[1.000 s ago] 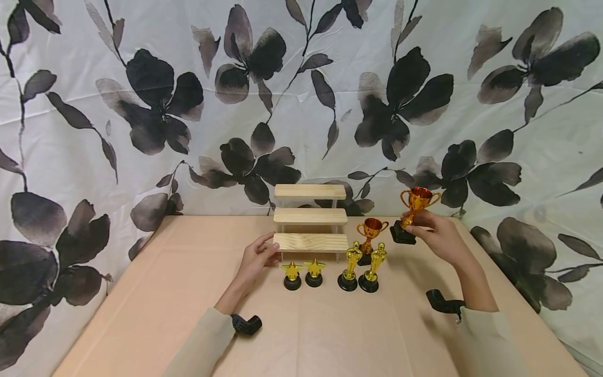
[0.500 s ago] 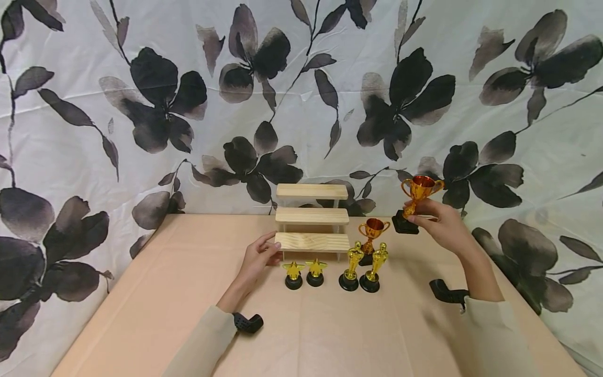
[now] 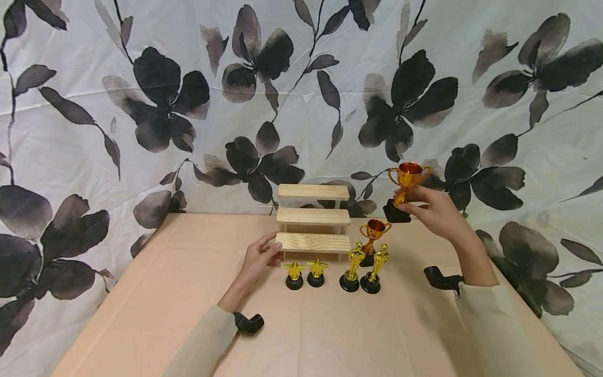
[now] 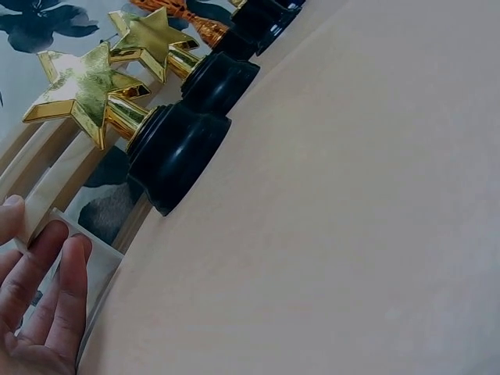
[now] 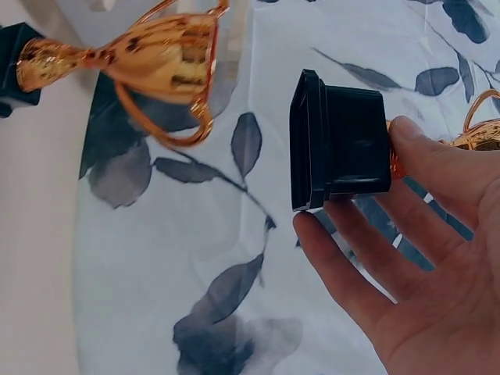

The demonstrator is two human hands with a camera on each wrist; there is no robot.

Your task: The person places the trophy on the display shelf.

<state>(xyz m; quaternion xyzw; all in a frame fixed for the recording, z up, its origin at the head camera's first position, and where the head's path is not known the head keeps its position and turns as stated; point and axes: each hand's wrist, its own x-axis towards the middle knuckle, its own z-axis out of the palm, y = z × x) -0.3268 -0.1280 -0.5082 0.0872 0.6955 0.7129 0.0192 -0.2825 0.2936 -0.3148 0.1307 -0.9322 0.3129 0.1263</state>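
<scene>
Head view: the right grip [image 3: 435,212] pinches an orange-gold, two-handled, black-based trophy cup [image 3: 408,177], held above the peach-coloured table [image 3: 320,330].
The left grip [image 3: 256,256] pinches the lowest step's left end on a three-tier pale wooden stand [image 3: 313,215]; two gold, black-based star trophies [image 3: 294,271] stand in front.

The left forearm [image 3: 201,337] and right forearm [image 3: 492,324] slant inward and forward; the left hand [image 3: 257,256] sits lower, thumb opposed to bent fingers [image 4: 72,293] in a pinch; the right hand [image 3: 434,209] is raised higher, pinching, its lower fingers [image 5: 340,269] spread and palm showing.
</scene>
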